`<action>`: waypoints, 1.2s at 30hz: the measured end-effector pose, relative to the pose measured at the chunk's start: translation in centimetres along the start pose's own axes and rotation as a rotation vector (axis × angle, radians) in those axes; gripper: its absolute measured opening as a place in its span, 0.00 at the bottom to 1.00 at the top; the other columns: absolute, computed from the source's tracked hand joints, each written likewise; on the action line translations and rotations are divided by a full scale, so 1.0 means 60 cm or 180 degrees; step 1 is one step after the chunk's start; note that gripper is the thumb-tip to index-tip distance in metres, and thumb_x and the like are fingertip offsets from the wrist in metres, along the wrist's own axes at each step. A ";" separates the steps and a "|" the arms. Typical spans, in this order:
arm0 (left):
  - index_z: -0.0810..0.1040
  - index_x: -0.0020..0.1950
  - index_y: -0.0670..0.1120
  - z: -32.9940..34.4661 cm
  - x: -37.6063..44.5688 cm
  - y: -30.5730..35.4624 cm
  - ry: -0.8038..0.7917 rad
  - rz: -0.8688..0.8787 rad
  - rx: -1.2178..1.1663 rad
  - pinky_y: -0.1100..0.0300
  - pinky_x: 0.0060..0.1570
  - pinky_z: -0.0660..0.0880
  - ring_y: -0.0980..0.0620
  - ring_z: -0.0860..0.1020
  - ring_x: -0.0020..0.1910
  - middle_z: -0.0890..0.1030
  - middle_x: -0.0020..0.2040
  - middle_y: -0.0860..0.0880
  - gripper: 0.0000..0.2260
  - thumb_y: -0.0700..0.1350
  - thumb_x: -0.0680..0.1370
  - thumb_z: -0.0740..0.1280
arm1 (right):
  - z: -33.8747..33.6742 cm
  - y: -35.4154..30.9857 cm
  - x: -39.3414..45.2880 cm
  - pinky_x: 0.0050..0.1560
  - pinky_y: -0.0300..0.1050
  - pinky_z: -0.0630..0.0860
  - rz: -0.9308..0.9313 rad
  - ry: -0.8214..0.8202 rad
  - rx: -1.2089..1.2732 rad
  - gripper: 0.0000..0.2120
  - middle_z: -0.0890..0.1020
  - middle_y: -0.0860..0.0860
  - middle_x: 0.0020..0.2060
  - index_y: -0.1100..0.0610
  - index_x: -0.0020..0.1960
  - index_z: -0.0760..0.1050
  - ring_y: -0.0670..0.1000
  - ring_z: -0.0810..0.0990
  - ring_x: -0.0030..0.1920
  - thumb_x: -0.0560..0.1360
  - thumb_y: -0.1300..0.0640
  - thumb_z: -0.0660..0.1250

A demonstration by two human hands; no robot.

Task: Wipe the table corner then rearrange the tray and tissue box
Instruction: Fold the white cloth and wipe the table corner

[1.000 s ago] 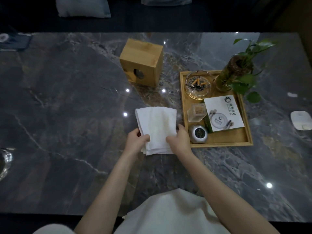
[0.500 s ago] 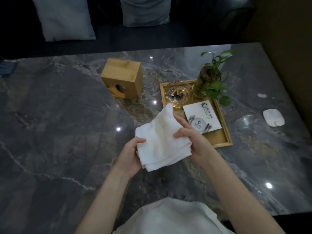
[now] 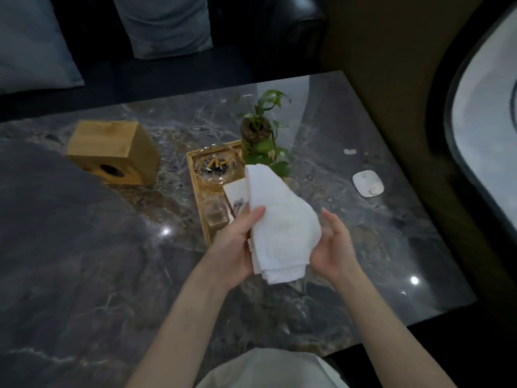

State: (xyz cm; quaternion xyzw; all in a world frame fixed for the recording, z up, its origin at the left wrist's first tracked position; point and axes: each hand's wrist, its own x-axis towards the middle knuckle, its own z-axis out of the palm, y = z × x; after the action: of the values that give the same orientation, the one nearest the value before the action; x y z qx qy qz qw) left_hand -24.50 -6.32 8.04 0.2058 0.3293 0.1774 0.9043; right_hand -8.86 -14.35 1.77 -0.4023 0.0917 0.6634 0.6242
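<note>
1. Nearest the camera, a pale garment [image 3: 268, 368] is showing at the bottom edge, and two bare forearms are reaching out over the dark marble bench [image 3: 84, 261].
2. The left hand [image 3: 235, 247] is cupping the folded white cloth [image 3: 282, 228] from its left side, thumb lying against the front of the cloth and the fingers hidden behind it.
3. The right hand [image 3: 333, 247] is sitting against the cloth's right edge with the palm turned inward and the fingers spread loosely; whether it is truly gripping or only steadying, I cannot tell.
4. The cloth is being held up above the bench, not touching it, its upper end standing tall in front of the tray.
5. Just beyond the hands, the wooden tray [image 3: 195, 189] is lying on the bench, carrying a small clear glass [image 3: 215, 214], a white card [image 3: 235, 191] partly hidden by the cloth, a glass ashtray [image 3: 216, 169] with butts, and a potted plant [image 3: 260, 141] at its far end.
6. To the left of the tray and apart from it, the wooden tissue box [image 3: 112, 152] is resting tilted on one edge, its round opening facing the camera.
7. Toward the right corner, a small white object [image 3: 368, 182] and a white scrap [image 3: 349, 151] are lying on the bench.
8. Judging from this, wiping is not yet under way: the cloth is only being readied, and the corner wipe plus moving the tray and tissue box are all remaining.
</note>
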 end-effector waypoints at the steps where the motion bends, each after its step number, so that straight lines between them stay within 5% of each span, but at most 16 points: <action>1: 0.72 0.62 0.48 0.017 0.012 -0.008 -0.0063 -0.0042 -0.0047 0.51 0.41 0.81 0.46 0.81 0.52 0.83 0.54 0.47 0.21 0.49 0.69 0.66 | -0.014 -0.007 -0.005 0.49 0.53 0.79 -0.0027 -0.0051 0.0106 0.22 0.83 0.56 0.54 0.55 0.56 0.79 0.58 0.81 0.54 0.67 0.44 0.67; 5: 0.73 0.62 0.46 0.070 0.063 -0.047 -0.0040 -0.0221 -0.0340 0.50 0.41 0.81 0.44 0.81 0.52 0.82 0.55 0.44 0.22 0.47 0.69 0.66 | -0.071 -0.050 -0.017 0.42 0.46 0.82 -0.0278 -0.0011 0.0299 0.26 0.86 0.50 0.44 0.59 0.62 0.75 0.52 0.84 0.47 0.74 0.41 0.60; 8: 0.79 0.56 0.47 0.091 0.106 -0.074 0.0159 -0.0290 -0.0266 0.48 0.45 0.81 0.44 0.81 0.51 0.83 0.53 0.45 0.15 0.47 0.70 0.66 | -0.101 -0.099 -0.022 0.51 0.57 0.79 -0.0186 -0.0186 0.0490 0.35 0.84 0.56 0.50 0.55 0.56 0.79 0.59 0.81 0.52 0.57 0.34 0.72; 11: 0.81 0.50 0.50 0.107 0.149 -0.092 0.0483 -0.0388 0.0153 0.52 0.41 0.81 0.46 0.83 0.47 0.85 0.48 0.48 0.10 0.50 0.71 0.65 | -0.129 -0.164 -0.027 0.42 0.53 0.81 0.0002 -0.0187 0.0110 0.21 0.86 0.57 0.42 0.57 0.47 0.83 0.59 0.84 0.43 0.56 0.48 0.74; 17: 0.79 0.48 0.51 0.127 0.242 -0.134 0.1489 0.0582 0.2041 0.58 0.46 0.78 0.52 0.81 0.47 0.82 0.51 0.47 0.10 0.49 0.78 0.57 | -0.154 -0.289 -0.021 0.40 0.52 0.80 0.0183 0.0228 -0.0509 0.17 0.86 0.58 0.41 0.58 0.45 0.84 0.60 0.84 0.41 0.64 0.50 0.64; 21: 0.73 0.61 0.46 0.099 0.285 -0.142 0.2075 0.1630 0.4165 0.59 0.60 0.65 0.50 0.72 0.62 0.76 0.62 0.46 0.14 0.46 0.79 0.56 | -0.142 -0.361 -0.004 0.39 0.49 0.78 -0.0457 0.0440 -0.0926 0.22 0.83 0.58 0.47 0.58 0.57 0.73 0.58 0.82 0.46 0.67 0.50 0.65; 25: 0.58 0.72 0.46 0.068 0.329 -0.145 0.2006 0.1514 0.5835 0.52 0.72 0.47 0.50 0.49 0.75 0.55 0.76 0.47 0.22 0.50 0.79 0.51 | -0.123 -0.389 0.056 0.49 0.43 0.77 -0.1946 0.1345 -0.3000 0.21 0.79 0.57 0.55 0.59 0.63 0.68 0.47 0.79 0.52 0.74 0.49 0.62; 28: 0.49 0.74 0.47 0.044 0.346 -0.146 0.1996 0.1208 0.6438 0.51 0.71 0.40 0.52 0.39 0.73 0.45 0.76 0.48 0.25 0.54 0.79 0.47 | -0.133 -0.388 0.126 0.73 0.56 0.55 -0.2562 0.1678 -0.4844 0.32 0.63 0.60 0.72 0.59 0.72 0.54 0.57 0.60 0.71 0.75 0.44 0.58; 31: 0.44 0.72 0.46 0.032 0.347 -0.150 0.2147 0.1041 0.6506 0.52 0.71 0.41 0.50 0.39 0.73 0.41 0.74 0.46 0.27 0.57 0.77 0.42 | -0.153 -0.370 0.195 0.73 0.50 0.38 -0.2074 0.1153 -0.5517 0.30 0.49 0.56 0.76 0.58 0.74 0.44 0.50 0.45 0.75 0.79 0.46 0.51; 36: 0.47 0.73 0.47 0.031 0.349 -0.149 0.2151 0.0952 0.6367 0.52 0.71 0.42 0.50 0.40 0.73 0.42 0.74 0.46 0.27 0.57 0.77 0.43 | -0.176 -0.350 0.252 0.71 0.49 0.31 -0.1956 0.0953 -0.5653 0.28 0.46 0.55 0.76 0.54 0.74 0.44 0.46 0.40 0.74 0.79 0.44 0.46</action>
State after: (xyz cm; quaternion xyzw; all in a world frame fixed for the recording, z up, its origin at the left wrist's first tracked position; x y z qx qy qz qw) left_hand -6.53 -4.87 -5.96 0.8332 0.5305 -0.0166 0.1550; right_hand 16.08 -5.24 -6.99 -0.8170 -0.4767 0.2391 0.2194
